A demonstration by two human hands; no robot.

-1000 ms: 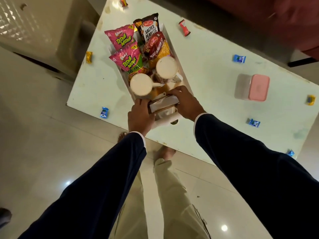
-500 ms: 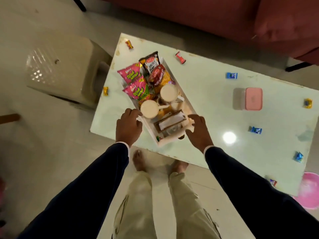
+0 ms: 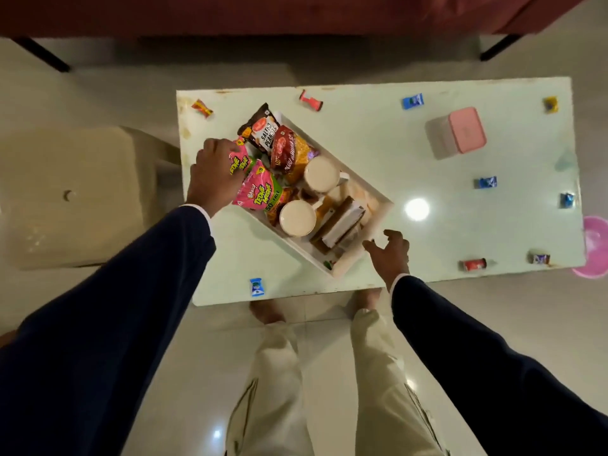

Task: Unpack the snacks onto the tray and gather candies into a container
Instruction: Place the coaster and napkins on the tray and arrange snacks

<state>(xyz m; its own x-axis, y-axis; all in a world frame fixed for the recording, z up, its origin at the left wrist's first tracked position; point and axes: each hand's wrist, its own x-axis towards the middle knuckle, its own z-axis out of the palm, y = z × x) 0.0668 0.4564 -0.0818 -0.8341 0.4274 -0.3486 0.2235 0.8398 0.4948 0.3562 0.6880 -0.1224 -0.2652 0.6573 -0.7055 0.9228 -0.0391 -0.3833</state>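
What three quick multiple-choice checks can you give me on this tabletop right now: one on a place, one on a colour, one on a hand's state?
1. Where is the salted peanuts packet?
A. At the far end of the tray
B. On the floor
C. Inside the container

2. What colour is the container's lid?
A. Green
B. Pink
C. Black

3. What is the left hand doing?
A. Resting flat on the table
B. Holding a cup
C. Gripping a pink snack packet

Answers:
1. A: the packet lies among the snacks at the tray end farthest from the person.
2. B: the lid on the boxy container is plainly pink.
3. C: the fingers curl over the pink packet's edge, while the right hand hangs open beside the tray's near corner.
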